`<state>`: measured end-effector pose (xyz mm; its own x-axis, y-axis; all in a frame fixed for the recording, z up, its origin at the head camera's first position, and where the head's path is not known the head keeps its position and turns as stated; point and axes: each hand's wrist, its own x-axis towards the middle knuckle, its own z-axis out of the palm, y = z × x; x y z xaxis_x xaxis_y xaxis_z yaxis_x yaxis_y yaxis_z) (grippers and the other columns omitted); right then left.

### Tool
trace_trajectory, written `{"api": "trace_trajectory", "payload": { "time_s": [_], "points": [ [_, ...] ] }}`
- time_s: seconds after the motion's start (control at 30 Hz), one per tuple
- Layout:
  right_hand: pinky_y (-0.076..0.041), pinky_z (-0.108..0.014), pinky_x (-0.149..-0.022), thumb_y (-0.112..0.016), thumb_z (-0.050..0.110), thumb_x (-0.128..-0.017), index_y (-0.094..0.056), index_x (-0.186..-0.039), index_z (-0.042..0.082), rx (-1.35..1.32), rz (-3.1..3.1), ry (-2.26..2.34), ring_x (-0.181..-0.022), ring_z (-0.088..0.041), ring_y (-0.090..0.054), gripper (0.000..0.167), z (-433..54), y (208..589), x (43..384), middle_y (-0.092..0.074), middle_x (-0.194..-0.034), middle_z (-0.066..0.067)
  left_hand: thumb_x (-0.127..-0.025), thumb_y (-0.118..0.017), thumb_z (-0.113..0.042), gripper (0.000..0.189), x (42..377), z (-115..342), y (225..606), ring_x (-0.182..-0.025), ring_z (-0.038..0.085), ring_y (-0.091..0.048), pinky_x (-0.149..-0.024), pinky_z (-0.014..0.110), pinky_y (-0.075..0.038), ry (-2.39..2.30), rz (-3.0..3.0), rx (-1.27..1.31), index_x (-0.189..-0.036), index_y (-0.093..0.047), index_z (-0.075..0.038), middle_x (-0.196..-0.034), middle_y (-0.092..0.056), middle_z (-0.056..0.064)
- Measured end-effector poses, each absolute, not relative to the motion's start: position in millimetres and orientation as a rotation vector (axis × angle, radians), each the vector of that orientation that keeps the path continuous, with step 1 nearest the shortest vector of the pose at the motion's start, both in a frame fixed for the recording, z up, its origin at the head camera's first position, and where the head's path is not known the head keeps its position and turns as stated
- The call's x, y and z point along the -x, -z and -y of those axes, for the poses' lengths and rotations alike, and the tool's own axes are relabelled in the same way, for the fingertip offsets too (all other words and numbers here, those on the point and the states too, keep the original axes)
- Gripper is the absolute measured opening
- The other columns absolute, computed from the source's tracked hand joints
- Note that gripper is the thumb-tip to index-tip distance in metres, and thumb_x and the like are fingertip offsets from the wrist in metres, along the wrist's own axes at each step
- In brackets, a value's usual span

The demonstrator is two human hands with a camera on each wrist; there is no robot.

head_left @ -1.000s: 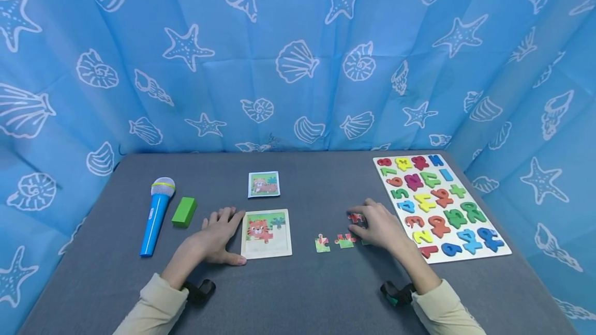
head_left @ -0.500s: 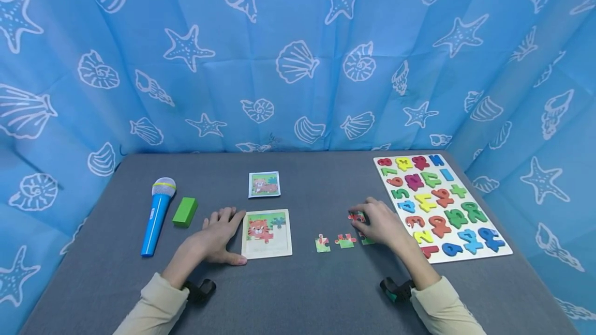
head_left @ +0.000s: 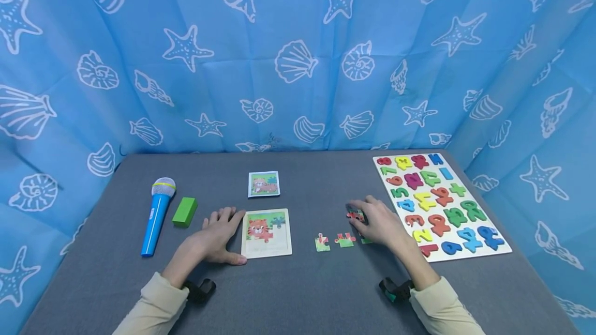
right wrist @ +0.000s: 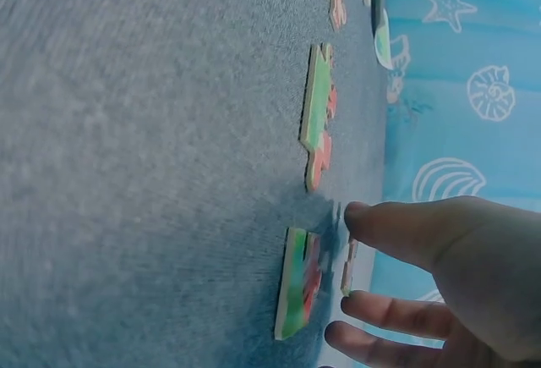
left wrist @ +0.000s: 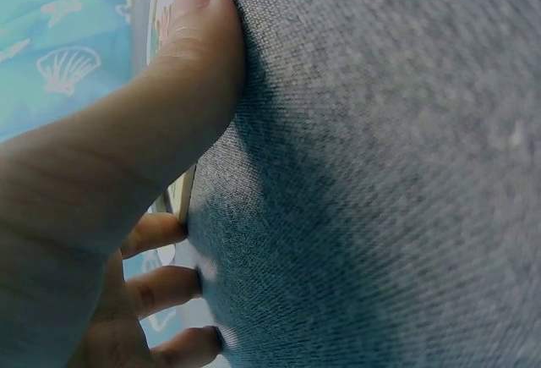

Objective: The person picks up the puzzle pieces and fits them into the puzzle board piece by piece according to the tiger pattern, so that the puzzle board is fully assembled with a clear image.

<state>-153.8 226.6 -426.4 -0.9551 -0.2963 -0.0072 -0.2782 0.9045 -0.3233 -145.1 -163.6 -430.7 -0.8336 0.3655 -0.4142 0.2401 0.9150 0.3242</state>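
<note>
My left hand lies spread on the table at the left side of the wooden puzzle board. Its thumb touches the board's near corner and its forefinger the far left corner. Tiger-face pieces fill the board's upper left, with one more piece at upper right; bare wood shows below. My right hand pinches a red puzzle piece between thumb and forefinger, seen edge-on as a thin puzzle piece in the right wrist view. Beneath that hand lies a green-edged puzzle piece, partly hidden in the head view.
Two loose pieces, a corner piece and an edge piece, lie right of the board. Behind it is a tiger picture card. A toy microphone and green block stand left; a number board lies right.
The red piece under my right fingers has shifted slightly and looks more tilted now. My left hand and the board have stayed where they were.
</note>
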Motion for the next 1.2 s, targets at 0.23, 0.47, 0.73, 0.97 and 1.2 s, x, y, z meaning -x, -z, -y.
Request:
{"api": "trace_trajectory", "payload": {
  "time_s": [0.23,0.47,0.73,0.97,1.2],
  "points": [
    [-0.038,-0.029,-0.06,-0.071,0.023,-0.096,-0.064,-0.137,0.008,0.483,-3.012,0.518,-0.077,-0.017,-0.048,0.044,-221.3,424.5,154.0,-0.06,-0.1,-0.012,-0.075,-0.087,-0.055,0.114,145.6,163.9,430.8,-0.144,0.057,-0.028,-0.111,0.078,-0.025,-0.36,-2.592,-0.437,-0.159,-0.028,-0.003,-0.161,-0.026,0.032],
    [-0.042,-0.03,-0.061,-0.068,0.023,-0.098,-0.067,-0.133,0.01,0.497,-2.987,0.508,-0.082,-0.018,-0.052,0.038,-212.5,426.6,153.6,-0.059,-0.107,-0.013,-0.076,-0.086,-0.055,0.115,144.9,164.4,431.8,-0.145,0.057,-0.027,-0.111,0.078,-0.025,-0.373,-2.586,-0.434,-0.159,-0.027,-0.003,-0.161,-0.026,0.032],
    [-0.044,-0.031,-0.062,-0.069,0.022,-0.098,-0.067,-0.132,0.011,0.5,-2.973,0.557,-0.087,-0.019,-0.054,0.037,-197.3,426.6,149.9,-0.061,-0.112,-0.013,-0.075,-0.087,-0.056,0.116,145.6,164.5,431.0,-0.145,0.056,-0.027,-0.112,0.077,-0.025,-0.359,-2.591,-0.436,-0.159,-0.028,-0.003,-0.161,-0.026,0.031],
    [-0.043,-0.03,-0.061,-0.071,0.024,-0.096,-0.071,-0.125,0.013,0.539,-2.99,0.549,-0.084,-0.017,-0.052,0.03,-171.7,427.0,148.2,-0.061,-0.108,-0.009,-0.074,-0.087,-0.057,0.116,145.9,163.7,431.7,-0.145,0.055,-0.027,-0.112,0.076,-0.026,-0.342,-2.603,-0.428,-0.159,-0.028,-0.004,-0.161,-0.026,0.031],
    [-0.04,-0.029,-0.058,-0.069,0.026,-0.098,-0.065,-0.137,0.012,0.579,-3.018,0.529,-0.082,-0.016,-0.05,0.041,-146.1,427.4,147.9,-0.059,-0.112,-0.01,-0.074,-0.087,-0.057,0.117,146.1,162.8,431.2,-0.145,0.055,-0.027,-0.112,0.076,-0.026,-0.33,-2.596,-0.412,-0.159,-0.028,-0.004,-0.162,-0.026,0.031]
  ]
}}
